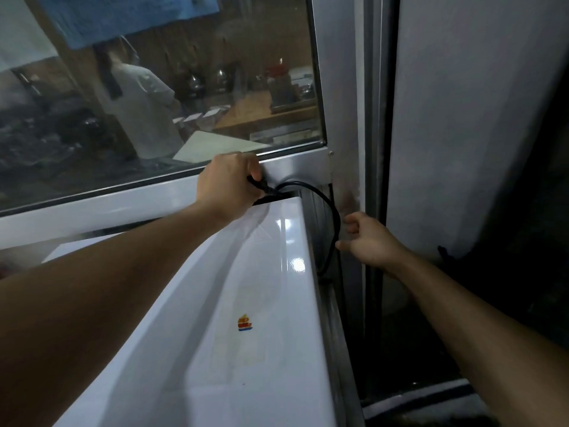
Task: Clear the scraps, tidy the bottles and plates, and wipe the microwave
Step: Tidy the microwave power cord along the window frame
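White glossy top of the microwave (271,272) fills the lower centre of the frame, running from the bottom edge up to its rear edge in the middle. Surface reflects bright light spots near its right edge. One small sticker (244,322), orange, red and blue, sits on the top in the lower centre. A faint yellowish rectangular mark lies just below the sticker. A black power cord (334,220) loops off the rear right corner of the top and drops into the gap along its right side, beside a metal frame (345,118). What the appliance itself stands on is hidden.
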